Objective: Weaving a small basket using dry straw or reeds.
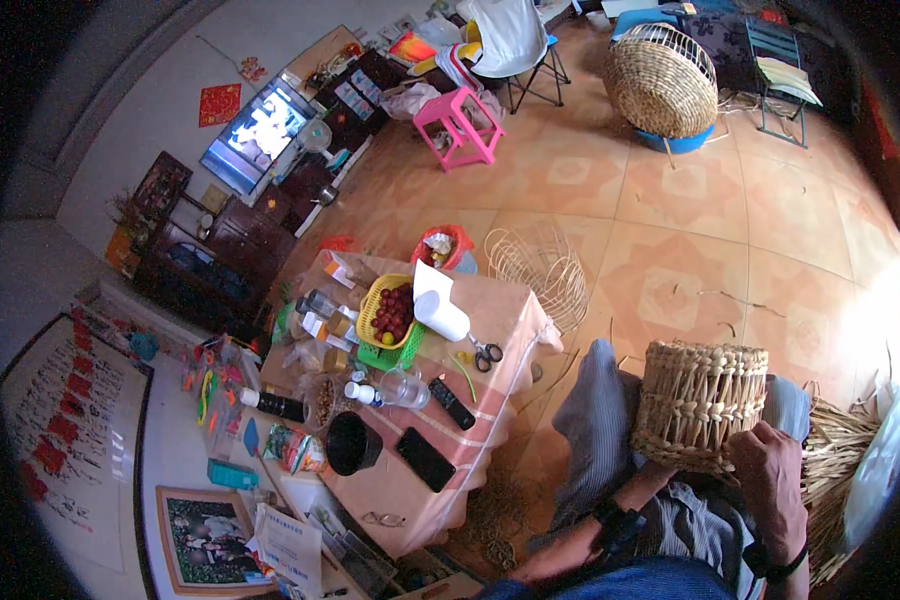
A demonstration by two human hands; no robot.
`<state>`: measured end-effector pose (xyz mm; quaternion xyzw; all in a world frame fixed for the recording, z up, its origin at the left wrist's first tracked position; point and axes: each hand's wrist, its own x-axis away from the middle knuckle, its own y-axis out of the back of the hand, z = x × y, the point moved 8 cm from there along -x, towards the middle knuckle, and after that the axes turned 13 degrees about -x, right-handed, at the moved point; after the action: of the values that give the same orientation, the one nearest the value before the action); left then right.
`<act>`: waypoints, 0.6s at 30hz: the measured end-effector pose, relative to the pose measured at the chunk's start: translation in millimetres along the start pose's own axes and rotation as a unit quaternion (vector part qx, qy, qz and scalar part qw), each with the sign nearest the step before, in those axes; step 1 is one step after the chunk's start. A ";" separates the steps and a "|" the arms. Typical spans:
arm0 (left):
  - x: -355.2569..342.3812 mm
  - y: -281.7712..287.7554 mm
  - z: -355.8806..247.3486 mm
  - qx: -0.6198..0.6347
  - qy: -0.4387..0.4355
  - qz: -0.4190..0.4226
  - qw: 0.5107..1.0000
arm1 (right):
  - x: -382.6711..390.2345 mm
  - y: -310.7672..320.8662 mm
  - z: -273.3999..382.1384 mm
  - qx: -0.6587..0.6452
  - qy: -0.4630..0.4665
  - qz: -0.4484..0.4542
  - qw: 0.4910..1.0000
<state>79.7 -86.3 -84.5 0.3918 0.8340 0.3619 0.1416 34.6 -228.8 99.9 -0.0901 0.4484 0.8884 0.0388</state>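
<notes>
Strong light from right; white glare washes out floor (875,330) there. Television screen (260,135) overexposed. Far-left wall (42,265) dim, grainy. Fisheye bends straight edges; dark vignette around rim.

One handwoven straw basket (701,405), short and roughly cylindrical, pale tan with browner strands. Position: at about 4 o'clock from the centre of the head view. Pose: on end, its axis leaning slightly toward 1 o'clock. A thick plaited band runs along the edge at 12 o'clock, another along the edge at 6 o'clock. Between them, lengthwise strands stand with narrow gaps, crossed at mid-height by a row of bulky knots. Visible wall holds a rounded shape. Edge at 5 o'clock is partly covered; interior is hidden.
</notes>
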 end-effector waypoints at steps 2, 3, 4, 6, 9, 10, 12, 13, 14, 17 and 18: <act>-1.3 -0.7 0.4 0.003 0.000 0.000 1.000 | -0.4 -2.8 -2.0 0.003 0.001 0.000 1.000; -1.0 -1.6 0.0 0.009 0.000 0.001 1.000 | -0.9 -3.7 -3.2 0.004 0.002 -0.001 1.000; -0.8 -2.1 -0.1 0.011 0.001 0.002 1.000 | -1.4 -5.3 -3.5 0.004 0.003 -0.001 1.000; -0.9 -2.4 0.6 0.017 0.002 0.003 1.000 | -2.2 -8.0 -3.8 0.005 0.004 0.002 1.000; 0.4 -3.3 1.1 0.026 0.004 0.001 1.000 | -0.5 -7.3 -2.6 0.008 0.006 0.007 1.000; 0.3 -3.8 1.2 0.031 0.006 0.002 1.000 | 1.7 -5.7 -2.7 0.011 0.006 0.012 1.000; 0.5 -4.0 1.5 0.039 0.006 0.000 0.999 | 2.7 -4.8 -2.3 0.012 0.008 0.017 1.000; 1.2 -4.6 1.0 0.044 0.006 0.000 0.999 | 3.5 -4.9 -3.2 0.014 0.008 0.018 1.000; 2.6 -4.3 1.9 0.045 0.008 0.000 0.999 | 3.9 -5.0 -3.1 0.014 0.007 0.018 1.000; 3.6 -3.4 2.3 0.054 0.010 -0.001 0.998 | 0.5 -7.4 -3.2 0.007 -0.004 0.011 1.000; 6.1 -3.3 2.4 0.057 0.012 0.000 0.998 | 0.7 -9.4 -3.2 0.010 -0.003 0.007 1.000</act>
<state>75.1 -82.0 -88.2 0.3950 0.8547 0.3186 0.1096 35.7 -225.8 90.5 -0.0839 0.4578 0.8844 0.0353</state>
